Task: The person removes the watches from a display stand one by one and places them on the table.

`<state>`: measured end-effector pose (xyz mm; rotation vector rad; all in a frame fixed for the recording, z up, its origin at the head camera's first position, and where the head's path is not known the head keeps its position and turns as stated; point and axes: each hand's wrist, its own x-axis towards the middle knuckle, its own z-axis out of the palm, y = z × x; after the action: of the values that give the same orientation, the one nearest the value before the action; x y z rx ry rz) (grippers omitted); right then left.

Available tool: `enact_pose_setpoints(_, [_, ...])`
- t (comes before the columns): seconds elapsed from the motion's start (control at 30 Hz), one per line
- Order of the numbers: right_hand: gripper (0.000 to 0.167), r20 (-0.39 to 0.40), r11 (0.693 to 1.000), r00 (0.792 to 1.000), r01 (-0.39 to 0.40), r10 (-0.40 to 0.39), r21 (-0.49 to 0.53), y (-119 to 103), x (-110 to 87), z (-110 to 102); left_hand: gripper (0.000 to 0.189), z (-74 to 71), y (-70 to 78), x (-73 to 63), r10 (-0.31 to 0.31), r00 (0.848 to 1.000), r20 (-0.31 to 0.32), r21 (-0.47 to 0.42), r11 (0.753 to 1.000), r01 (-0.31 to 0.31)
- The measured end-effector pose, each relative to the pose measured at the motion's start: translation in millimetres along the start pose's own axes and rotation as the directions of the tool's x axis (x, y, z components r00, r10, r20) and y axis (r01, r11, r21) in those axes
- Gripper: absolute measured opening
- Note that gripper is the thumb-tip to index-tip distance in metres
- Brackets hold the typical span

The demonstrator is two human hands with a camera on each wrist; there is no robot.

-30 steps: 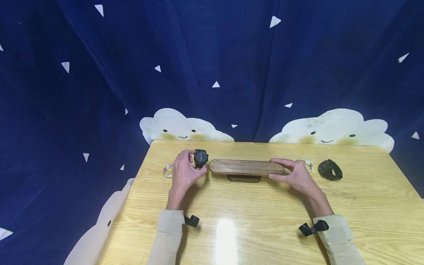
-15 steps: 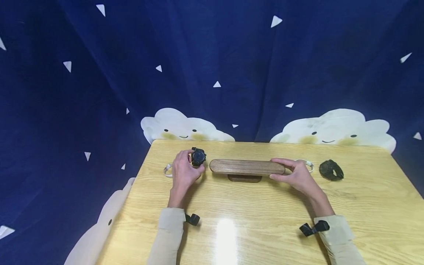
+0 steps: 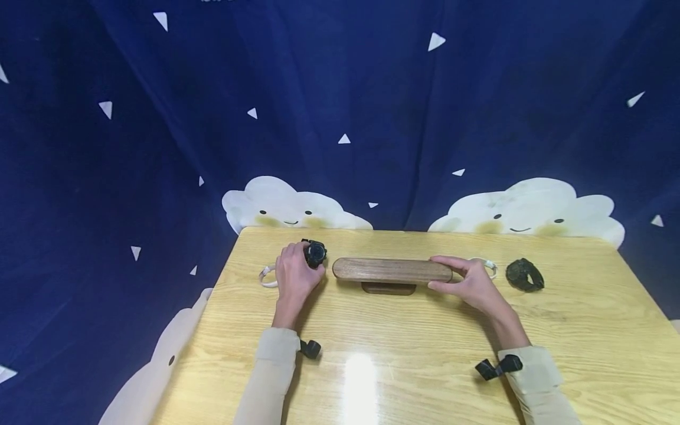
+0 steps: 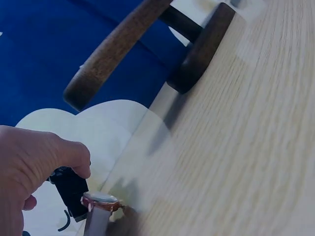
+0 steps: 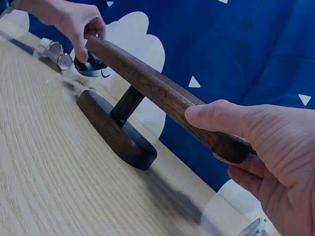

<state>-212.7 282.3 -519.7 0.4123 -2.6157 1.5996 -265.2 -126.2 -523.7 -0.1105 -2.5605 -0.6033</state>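
Observation:
My left hand (image 3: 294,273) pinches a black digital wristwatch (image 3: 316,254) between thumb and fingers, left of a dark wooden T-shaped stand. In the left wrist view, the fingers cover part of the black watch (image 4: 71,191). My right hand (image 3: 473,284) grips the right end of the stand's horizontal wooden bar (image 3: 390,270), thumb on the near side. A short post joins that bar to an oblong base (image 5: 118,130), seen in the right wrist view. The base rests on the table. No watch is visible on the bar.
A white-strapped watch (image 3: 265,276) lies left of my left hand, partly hidden by it. Beyond my right hand are another white watch (image 3: 494,268) and a black watch (image 3: 523,274). A blue curtain (image 3: 340,106) with cloud prints hangs behind the wooden table (image 3: 425,354).
My left hand has carried the black watch slightly left, away from the bar's left end, and the watch has tilted. My right hand keeps its grip on the bar.

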Motion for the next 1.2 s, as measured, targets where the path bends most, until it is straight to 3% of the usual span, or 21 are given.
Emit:
enact_pose_setpoints(0.63, [0.055,-0.014,1.000,1.000,0.024,-0.024,0.011,-4.3,2.9,7.1,0.058,18.6,-1.7,7.2,0.055,0.995,0.085,0.135,0.989,-0.066])
enact_pose_setpoints(0.8, [0.054,-0.002,0.999,0.999,0.033,-0.033,0.013,-5.2,5.6,11.3,0.059,17.6,-7.2,4.5,0.083,0.995,0.061,0.144,0.985,-0.091])
enact_pose_setpoints(1.03, [0.054,0.000,0.998,0.998,0.062,-0.062,-0.021,-5.0,11.9,12.8,0.063,14.1,-11.2,3.4,0.071,0.994,0.083,0.152,0.985,-0.082])
enact_pose_setpoints(1.2, [0.055,0.002,0.994,0.997,0.077,-0.077,-0.071,-3.0,14.4,12.2,0.067,13.2,-12.7,-3.6,0.105,0.994,0.021,0.123,0.987,-0.107])
